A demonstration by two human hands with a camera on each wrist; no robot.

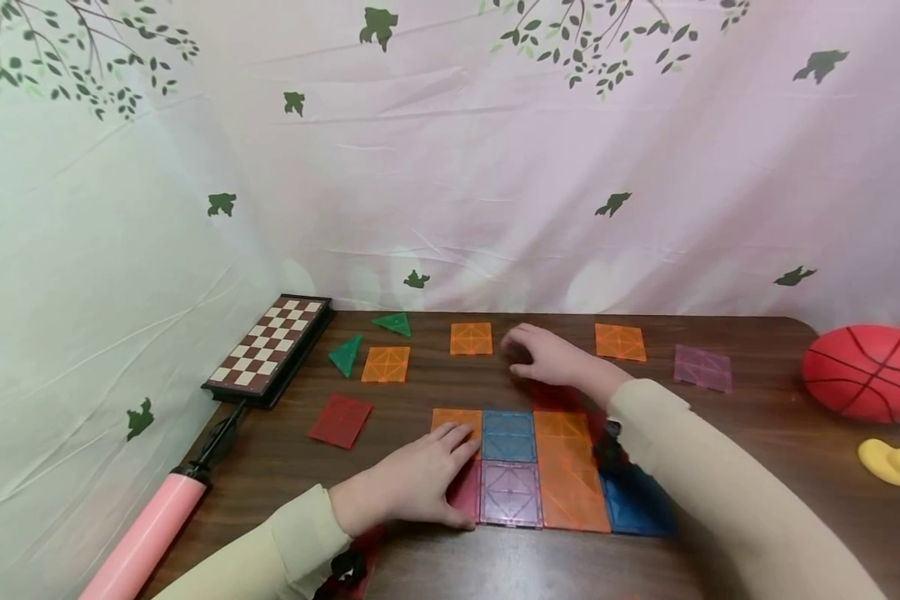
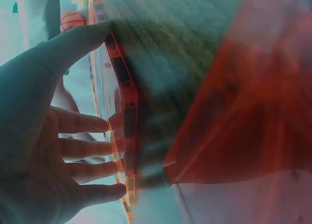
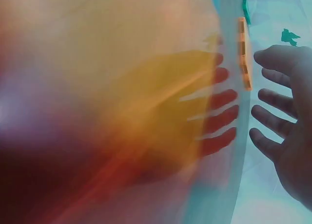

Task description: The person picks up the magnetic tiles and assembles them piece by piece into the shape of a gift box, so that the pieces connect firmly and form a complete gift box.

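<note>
Your left hand [image 1: 427, 479] rests, fingers spread, against the tile block [image 1: 521, 487], gripping nothing; your right hand [image 1: 551, 357], loosely bent and empty, is near a loose orange tile [image 1: 471, 339]. Apparent step: tile arranging—the next move likely calls for an edge pinch. On the counter [image 1: 757, 467], the chessboard [image 1: 273, 346]—contents, if any, unseen.

My sleeves [image 1: 720, 479] are plain cream. I see translucent orange tiles [image 1: 573, 498], a blue tile [image 1: 508, 436], a pink tile [image 1: 469, 490] and a lilac tile [image 1: 511, 493], the lilac one crossed by diagonal lines, plus green triangles [image 1: 395, 323]. My table [image 1: 435, 571] is brown wood-grain. The chessboard [image 1: 273, 342] is checked brown and cream, edged black; the pump [image 1: 146, 533], pink and black; the ball [image 1: 866, 372], red, black-lined; the duck [image 1: 887, 461], yellow; the backdrop [image 1: 450, 167], pale pink with green birds [image 1: 378, 27].
</note>
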